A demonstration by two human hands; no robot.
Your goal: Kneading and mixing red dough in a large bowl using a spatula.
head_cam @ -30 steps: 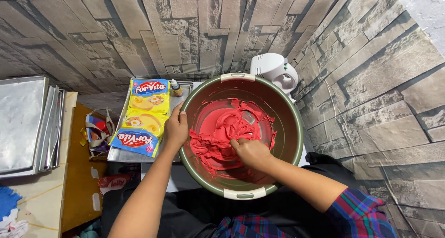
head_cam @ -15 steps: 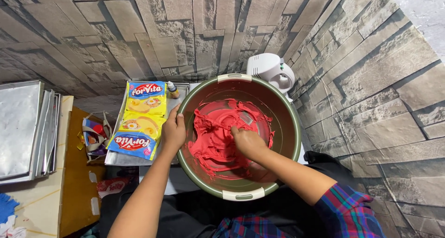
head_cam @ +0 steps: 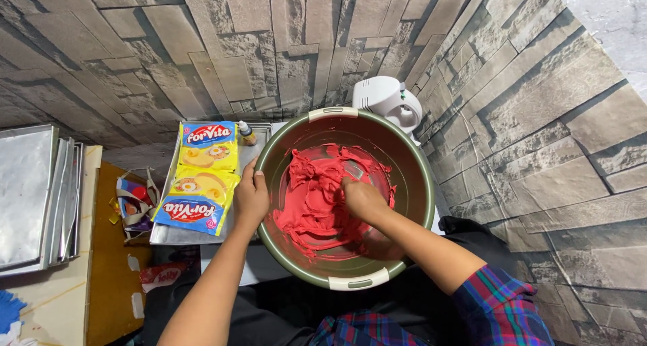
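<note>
Change: our right hand (head_cam: 360, 197) has slid left through the batter (head_cam: 317, 197).
Grip: left hand (head_cam: 251, 197) clasps the bowl (head_cam: 350, 278) rim; right's grip unclear.
Count: one bowl, two packets (head_cam: 199, 177), one mixer (head_cam: 391, 103) at upper centre.

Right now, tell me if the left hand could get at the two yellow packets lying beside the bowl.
Probably yes. The left hand grips the bowl rim, and the yellow packets lie just beside it on a metal tray with nothing between. It would have to release the rim first.
</note>
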